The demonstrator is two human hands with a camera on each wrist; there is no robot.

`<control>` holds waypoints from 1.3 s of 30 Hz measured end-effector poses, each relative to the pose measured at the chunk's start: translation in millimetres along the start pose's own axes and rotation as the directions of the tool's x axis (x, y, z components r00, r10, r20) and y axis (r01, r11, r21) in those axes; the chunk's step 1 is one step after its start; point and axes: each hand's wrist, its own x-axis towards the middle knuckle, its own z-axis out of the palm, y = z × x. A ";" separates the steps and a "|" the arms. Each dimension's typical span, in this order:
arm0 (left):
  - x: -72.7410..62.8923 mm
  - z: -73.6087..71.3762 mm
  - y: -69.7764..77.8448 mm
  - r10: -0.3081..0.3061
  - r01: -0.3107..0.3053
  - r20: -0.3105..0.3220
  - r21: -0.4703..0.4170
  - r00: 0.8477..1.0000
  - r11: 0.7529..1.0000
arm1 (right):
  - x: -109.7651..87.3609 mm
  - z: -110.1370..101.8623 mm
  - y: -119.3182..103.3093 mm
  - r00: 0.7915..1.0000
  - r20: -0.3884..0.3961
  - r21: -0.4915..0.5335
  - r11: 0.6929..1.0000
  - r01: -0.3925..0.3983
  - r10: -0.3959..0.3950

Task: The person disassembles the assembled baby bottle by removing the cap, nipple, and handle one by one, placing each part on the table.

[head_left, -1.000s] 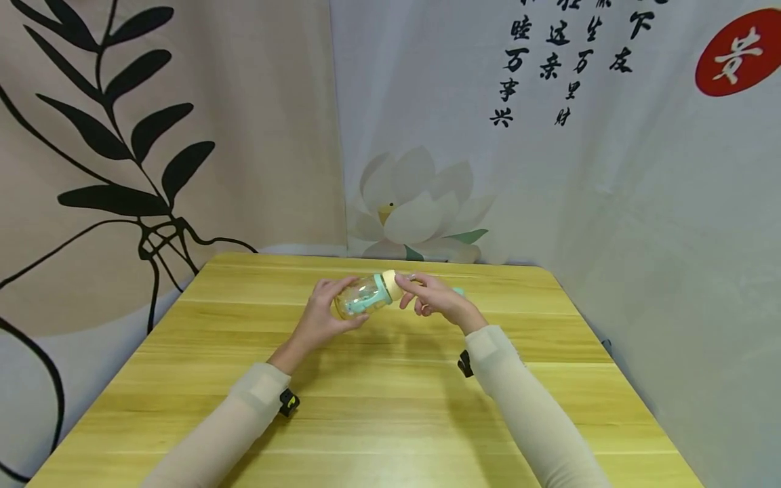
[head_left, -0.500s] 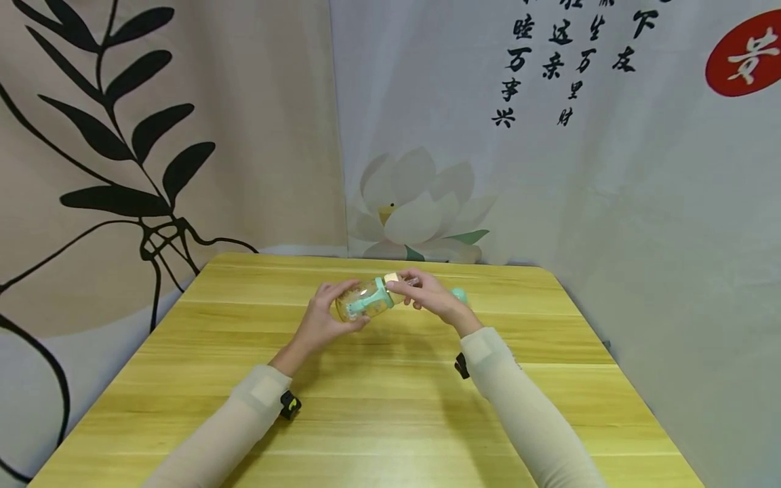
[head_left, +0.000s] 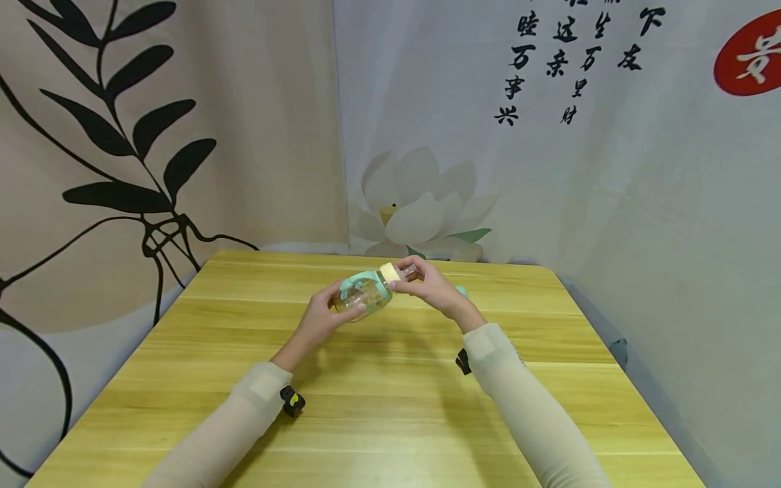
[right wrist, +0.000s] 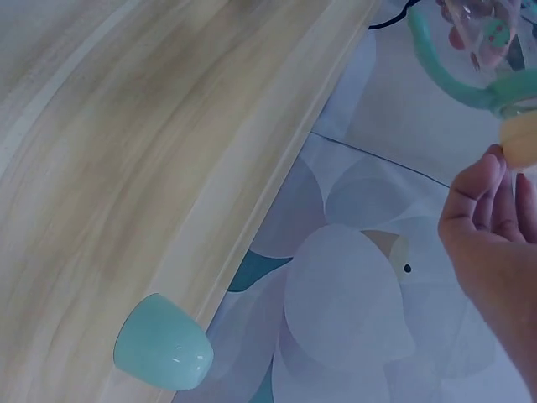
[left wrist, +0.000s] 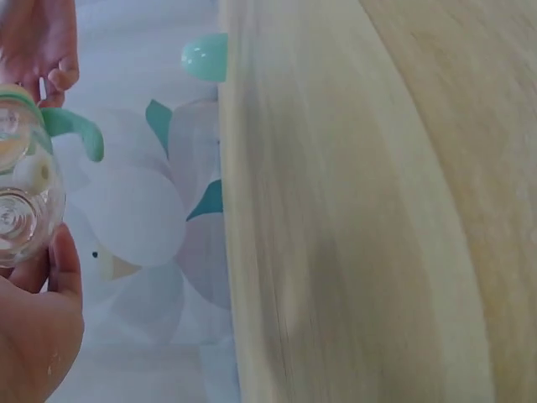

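A clear, amber-tinted baby bottle (head_left: pixel 366 297) with mint-green handles is held tilted above the far part of the table, its top toward the right. My left hand (head_left: pixel 318 317) grips the body, thumb on the near side. In the left wrist view the round bottle base (left wrist: pixel 13 214) faces the camera, and a green handle (left wrist: pixel 80 134) sticks out. At the cream collar (head_left: pixel 389 272), my right hand (head_left: pixel 434 288) has its thumb and fingertips; the right wrist view shows them pinching the collar (right wrist: pixel 520 141). The clear nipple end is partly hidden by the right fingers.
A mint-green bottle cap (right wrist: pixel 164 344) sits on the wooden table (head_left: pixel 378 407) near its far edge, mostly hidden behind the right hand in the head view. Behind the table hangs a printed cloth (head_left: pixel 598 190) with a lotus and writing.
The bottle has rolled in the left hand, bringing a green handle round to the upper side. The right hand has shifted its hold on the collar, its fingers now over the top end.
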 end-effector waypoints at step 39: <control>-8.7 -18.0 -10.3 -0.068 0.073 0.063 -0.074 0.996 0.995 | -3.3 -51.6 3.3 0.942 -0.333 0.238 0.963 0.125 -0.040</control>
